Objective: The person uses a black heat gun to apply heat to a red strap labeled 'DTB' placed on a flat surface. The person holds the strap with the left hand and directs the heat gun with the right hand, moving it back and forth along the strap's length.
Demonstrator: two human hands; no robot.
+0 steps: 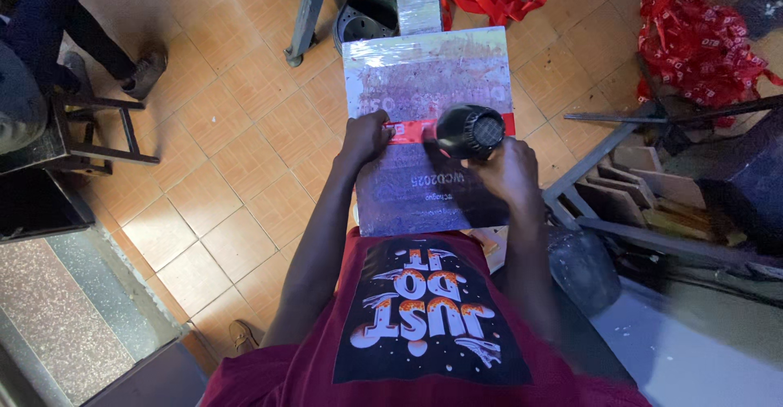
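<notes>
**Counted Items in View**

Two hands are seen at centre frame. One plastic-wrapped board (428,130), one black heat gun (471,131), one red band (412,132) and two red ribbon heaps (700,40) at upper right are counted.

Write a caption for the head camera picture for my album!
Left hand steadies a plastic-wrapped board with a red ribbon while right hand aims a black heat gun.
</notes>
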